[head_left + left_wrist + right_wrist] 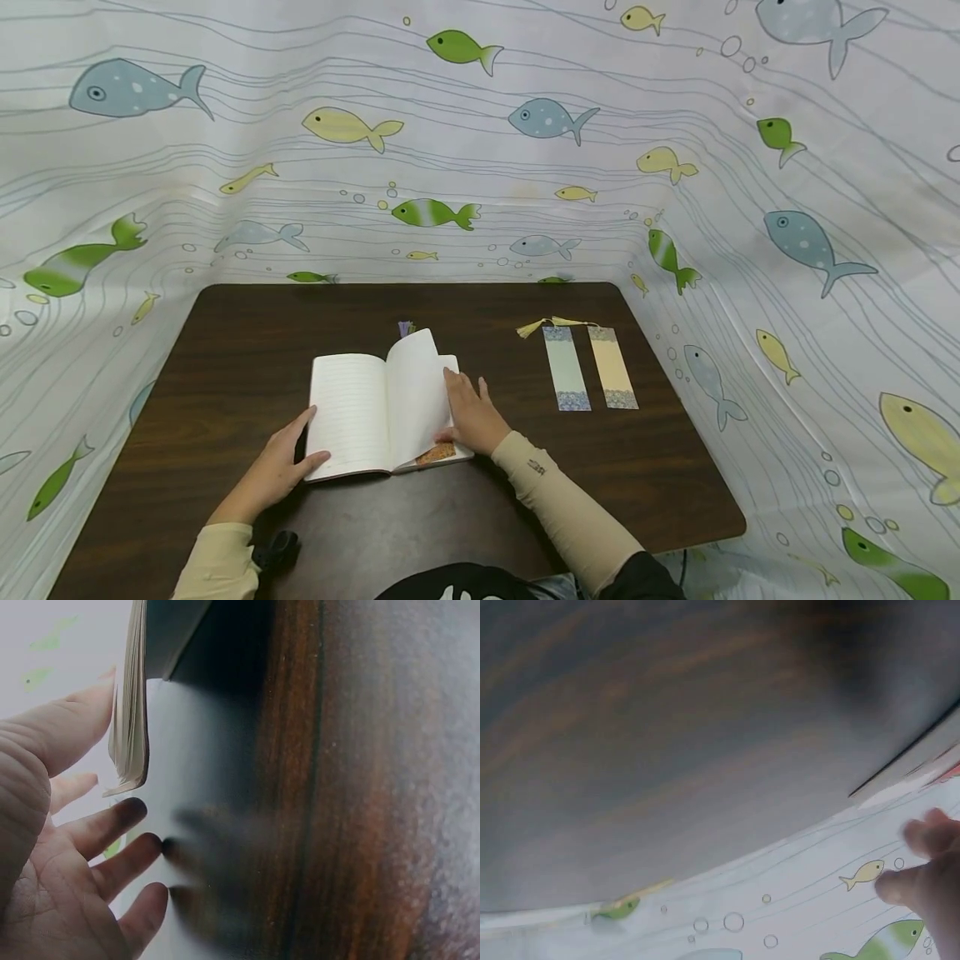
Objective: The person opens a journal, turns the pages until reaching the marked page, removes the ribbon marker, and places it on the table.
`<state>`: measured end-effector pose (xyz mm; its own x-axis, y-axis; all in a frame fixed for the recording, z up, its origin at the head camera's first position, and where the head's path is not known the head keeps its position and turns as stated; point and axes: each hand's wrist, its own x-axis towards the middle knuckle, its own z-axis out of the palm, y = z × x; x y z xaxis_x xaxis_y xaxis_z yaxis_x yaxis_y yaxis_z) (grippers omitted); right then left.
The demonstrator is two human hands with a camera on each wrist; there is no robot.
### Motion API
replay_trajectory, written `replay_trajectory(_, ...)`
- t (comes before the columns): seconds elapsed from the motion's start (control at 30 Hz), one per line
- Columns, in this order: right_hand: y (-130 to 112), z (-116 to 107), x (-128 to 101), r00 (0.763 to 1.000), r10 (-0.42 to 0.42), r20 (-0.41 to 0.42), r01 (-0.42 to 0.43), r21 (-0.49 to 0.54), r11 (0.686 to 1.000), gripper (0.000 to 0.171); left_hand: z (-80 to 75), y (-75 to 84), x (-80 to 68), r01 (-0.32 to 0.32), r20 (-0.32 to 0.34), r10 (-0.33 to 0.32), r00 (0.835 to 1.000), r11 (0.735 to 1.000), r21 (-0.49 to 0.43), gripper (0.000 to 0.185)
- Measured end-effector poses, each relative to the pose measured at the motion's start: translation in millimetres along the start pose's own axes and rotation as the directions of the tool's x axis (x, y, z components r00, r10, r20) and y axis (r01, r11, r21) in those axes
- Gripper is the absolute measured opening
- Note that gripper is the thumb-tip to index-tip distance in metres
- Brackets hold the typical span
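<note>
A notebook [348, 412] lies spread on the dark table, its left page faintly ruled. My left hand [273, 467] is at the lower left edge, the thumb resting on the page. In the left wrist view, that hand's loosely bent fingers [124, 862] stay beside the page block [131, 712], touching the table. A lifted white page [416, 400] curves up on the right half. Against its right side, my right hand [476, 421] touches the paper with spread fingers. Beneath the page, an orange-brown patterned piece [437, 452] shows at the bottom corner. The right wrist view catches only blurred fingers [900, 889].
Two tasselled bookmarks lie to the right: a pale green one with blue ends [566, 367] and a yellow one [612, 367]. A purple tassel [406, 328] sticks out above the notebook. Fish-print cloth [465, 167] surrounds the dark wooden table [255, 333].
</note>
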<state>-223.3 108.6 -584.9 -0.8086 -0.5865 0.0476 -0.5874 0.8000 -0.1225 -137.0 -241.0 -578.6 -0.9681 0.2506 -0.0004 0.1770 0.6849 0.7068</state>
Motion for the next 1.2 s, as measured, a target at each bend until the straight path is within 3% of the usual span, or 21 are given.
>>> replay_trajectory(0.07, -2.8, -3.8, 0.7, 1.000, -0.016, -0.008, 0.016, 0.092, 0.996, 0.119, -0.2, 0.3, 0.3, -0.001, 0.002, 0.001, 1.000, 1.000, 0.000, 0.082)
replay_trajectory(0.13, -6.6, -9.3, 2.6, 0.998, -0.055, -0.014, 0.056, 0.260, 0.964, 0.117, -0.9, 0.4, 1.3, -0.004, 0.002, 0.004, 1.000, 1.000, -0.001, 0.082)
replay_trajectory(0.2, -12.5, -16.2, 3.7, 0.995, -0.104, -0.011, 0.098, 0.455, 0.885, 0.112, -2.1, 0.8, 2.3, -0.004, 0.005, 0.004, 1.000, 1.000, -0.006, 0.082)
replay_trajectory(0.33, -29.9, -28.7, 5.1, 0.976, -0.216, 0.025, 0.129, 0.732, 0.668, 0.101, -5.1, 2.7, 3.8, -0.006, 0.001, 0.006, 1.000, 0.999, -0.038, 0.074)
replay_trajectory(0.37, -35.3, -30.7, 4.7, 0.969, -0.243, 0.040, 0.131, 0.752, 0.646, 0.097, -5.7, 3.3, 4.0, -0.010, -0.003, 0.010, 1.000, 0.999, -0.048, 0.070)
replay_trajectory(0.43, -46.0, -32.3, 5.9, 0.953, -0.297, 0.061, 0.149, 0.758, 0.635, 0.094, -6.9, 4.7, 4.3, -0.020, -0.014, 0.019, 1.000, 0.997, -0.073, 0.063)
replay_trajectory(0.5, -56.2, -30.3, 7.1, 0.935, -0.343, 0.085, 0.190, 0.697, 0.692, 0.088, -7.6, 5.9, 4.3, -0.029, -0.021, 0.027, 0.999, 0.993, -0.114, 0.058)
replay_trajectory(0.6, -69.1, -25.8, 7.5, 0.914, -0.376, 0.150, 0.251, 0.518, 0.817, 0.078, -8.4, 8.2, 3.7, -0.018, -0.012, 0.016, 1.000, 0.985, -0.173, 0.057)
replay_trajectory(0.7, -77.6, -20.9, 7.0, 0.897, -0.385, 0.220, 0.296, 0.348, 0.890, 0.072, -8.0, 9.6, 2.8, -0.008, -0.011, 0.006, 1.000, 0.979, -0.201, 0.058)
replay_trajectory(0.87, -82.0, -19.5, 8.7, 0.889, -0.386, 0.247, 0.321, 0.266, 0.909, 0.064, -6.6, 9.7, 2.1, 0.035, -0.002, -0.036, 0.999, 0.990, -0.140, 0.072)
replay_trajectory(0.97, -79.0, -21.5, 10.3, 0.911, -0.356, 0.210, 0.308, 0.228, 0.924, 0.058, -5.1, 8.4, 2.5, 0.062, 0.022, -0.060, 0.998, 0.994, -0.088, 0.083)
replay_trajectory(1.07, -70.7, -20.0, 11.8, 0.944, -0.277, 0.176, 0.259, 0.120, 0.958, 0.058, -3.6, 5.9, 3.5, 0.079, 0.041, -0.077, 0.996, 0.996, -0.047, 0.092)
replay_trajectory(1.2, -52.4, -11.0, 12.0, 0.964, -0.170, 0.206, 0.180, -0.030, 0.983, 0.064, -2.6, 4.1, 2.7, 0.090, 0.047, -0.089, 0.995, 0.995, -0.034, 0.096)
